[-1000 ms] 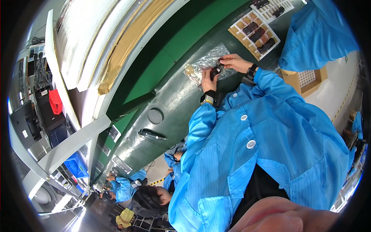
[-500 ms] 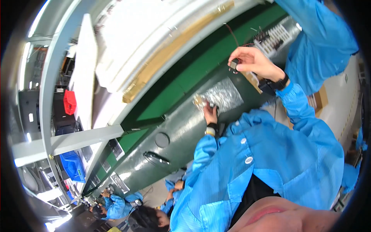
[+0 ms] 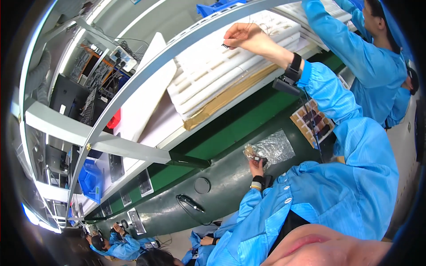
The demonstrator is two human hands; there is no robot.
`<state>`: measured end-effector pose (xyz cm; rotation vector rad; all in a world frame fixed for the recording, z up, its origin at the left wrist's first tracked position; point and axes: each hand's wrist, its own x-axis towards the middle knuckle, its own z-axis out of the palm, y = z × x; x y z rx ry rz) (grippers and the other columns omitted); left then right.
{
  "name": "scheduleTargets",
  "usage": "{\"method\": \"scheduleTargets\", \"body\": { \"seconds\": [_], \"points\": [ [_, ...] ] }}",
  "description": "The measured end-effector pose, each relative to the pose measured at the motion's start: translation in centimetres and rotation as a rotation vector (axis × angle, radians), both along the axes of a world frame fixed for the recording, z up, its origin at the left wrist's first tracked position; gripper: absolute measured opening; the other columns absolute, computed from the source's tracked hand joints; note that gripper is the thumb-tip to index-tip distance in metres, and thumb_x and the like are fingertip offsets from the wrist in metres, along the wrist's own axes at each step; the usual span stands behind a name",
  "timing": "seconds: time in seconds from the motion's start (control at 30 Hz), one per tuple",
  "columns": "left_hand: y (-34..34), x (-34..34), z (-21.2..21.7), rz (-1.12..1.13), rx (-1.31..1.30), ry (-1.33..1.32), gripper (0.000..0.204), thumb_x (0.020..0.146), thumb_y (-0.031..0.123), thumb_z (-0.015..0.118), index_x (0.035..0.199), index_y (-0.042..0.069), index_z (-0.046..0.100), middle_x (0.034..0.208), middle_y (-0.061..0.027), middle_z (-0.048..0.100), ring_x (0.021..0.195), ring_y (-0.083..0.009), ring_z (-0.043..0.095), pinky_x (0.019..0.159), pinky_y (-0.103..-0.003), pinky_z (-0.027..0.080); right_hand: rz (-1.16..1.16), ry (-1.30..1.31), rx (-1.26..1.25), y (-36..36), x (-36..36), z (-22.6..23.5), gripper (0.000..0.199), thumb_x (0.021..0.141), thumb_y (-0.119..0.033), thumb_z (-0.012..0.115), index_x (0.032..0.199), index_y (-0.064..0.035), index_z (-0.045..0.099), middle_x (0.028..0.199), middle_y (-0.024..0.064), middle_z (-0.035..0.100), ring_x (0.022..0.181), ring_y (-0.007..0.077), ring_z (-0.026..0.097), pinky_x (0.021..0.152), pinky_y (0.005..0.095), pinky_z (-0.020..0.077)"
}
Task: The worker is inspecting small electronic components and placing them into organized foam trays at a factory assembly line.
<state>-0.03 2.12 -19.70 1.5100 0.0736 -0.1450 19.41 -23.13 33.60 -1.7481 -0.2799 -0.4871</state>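
My right hand (image 3: 245, 35) is raised to the stack of white foam trays (image 3: 208, 75) on the upper shelf. It pinches a small dark comb-like part (image 3: 225, 45) with thin wires. My left hand (image 3: 256, 166) rests low on the dark green bench (image 3: 222, 186), fingers closed on a small dark piece at the edge of a clear plastic bag (image 3: 273, 148). Both sleeves are blue. A black band sits on my right wrist and a yellow one on my left.
A brown tray of dark parts (image 3: 313, 122) lies right of the bag. A black cabled tool (image 3: 191, 204) and a round black disc (image 3: 202, 185) lie on the bench. A grey shelf rail (image 3: 146, 84) crosses overhead. Another person in blue (image 3: 372, 57) stands right; more sit far left.
My right hand has lifted from the plastic bag up to the white trays on the shelf, carrying the small part. My left hand stays at the bag. The view has tilted upward.
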Motion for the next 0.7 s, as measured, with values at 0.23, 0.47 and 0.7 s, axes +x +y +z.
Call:
{"method": "scheduleTargets", "body": {
  "seconds": [0.23,0.47,0.7],
  "points": [
    [0.0,-0.4,-0.2,-0.051,-0.016,0.029,0.048,0.085,0.003,0.071,0.123,-0.001,0.042,0.100,-0.0089,0.056,0.091,-0.0154,0.059,0.081,-0.028,0.050,-0.067,0.117,-0.219,0.1,3.5,-0.2,0.022,0.085,-0.019,0.074,0.090,0.0017,0.069,0.083,0.0083,0.071,0.069,0.0111,0.068,0.065,0.0229,0.0520],
    [0.1,-0.1,-0.4,-0.016,0.029,0.065,0.051,0.086,0.006,0.073,0.125,-0.002,0.042,0.098,-0.0078,0.057,0.089,-0.0144,0.059,0.080,-0.028,0.050,-0.205,0.038,-0.459,0.4,2.6,0.6,0.030,0.077,-0.028,0.075,0.079,0.0013,0.070,0.076,0.0130,0.071,0.075,0.0214,0.069,0.069,0.0323,0.0525],
    [0.1,0.6,-2.6,-0.070,0.154,0.053,0.049,0.085,0.013,0.075,0.121,0.000,0.044,0.098,-0.0080,0.058,0.089,-0.0143,0.058,0.079,-0.028,0.049,-0.266,-0.085,-0.539,0.7,2.9,0.1,0.021,0.076,-0.021,0.072,0.075,-0.0006,0.069,0.075,0.0150,0.069,0.074,0.0281,0.067,0.071,0.0354,0.0527]
  ]
}}
